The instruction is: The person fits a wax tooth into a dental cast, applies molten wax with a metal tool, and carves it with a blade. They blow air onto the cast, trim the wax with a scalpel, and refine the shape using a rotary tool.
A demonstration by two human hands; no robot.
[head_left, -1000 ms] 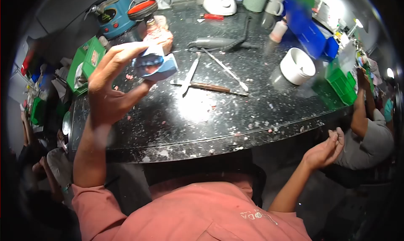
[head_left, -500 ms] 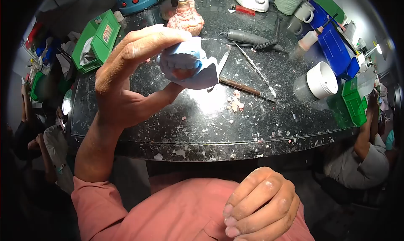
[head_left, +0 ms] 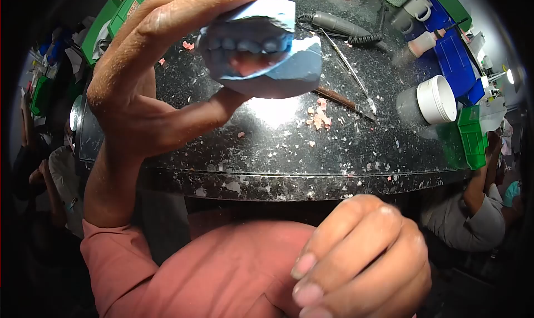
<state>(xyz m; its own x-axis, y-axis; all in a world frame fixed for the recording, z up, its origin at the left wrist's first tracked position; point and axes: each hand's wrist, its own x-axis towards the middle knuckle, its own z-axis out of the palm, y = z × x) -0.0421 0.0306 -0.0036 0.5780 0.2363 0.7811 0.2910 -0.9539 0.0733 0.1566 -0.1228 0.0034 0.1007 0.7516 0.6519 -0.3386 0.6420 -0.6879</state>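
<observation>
Here, the left hand (head_left: 136,109) pinches the pale blue dental cast (head_left: 253,51), its thumb under the lower half and its fingers over the upper; the cast is held up over the black tabletop (head_left: 267,159), its row of teeth in view and a reddish patch below them; the right hand (head_left: 367,257) is below and to the right of the cast, apart from it, in front of the pink shirt (head_left: 239,262); its fingers curl loosely downward, and whether they enclose anything I cannot tell.

Just below and to the right of the cast lie pink scraps (head_left: 320,118); the wooden-handled tool (head_left: 340,99) comes out from behind the cast's right end, and the thin metal tool (head_left: 350,69) slants down to its right; the grey handpiece (head_left: 340,24) lies to the upper right of the cast; farther right are the white tub (head_left: 437,100), the small bottle (head_left: 423,44), the blue bin (head_left: 451,54) and a green bin (head_left: 471,137); another green container (head_left: 105,22) is to the cast's left.
</observation>
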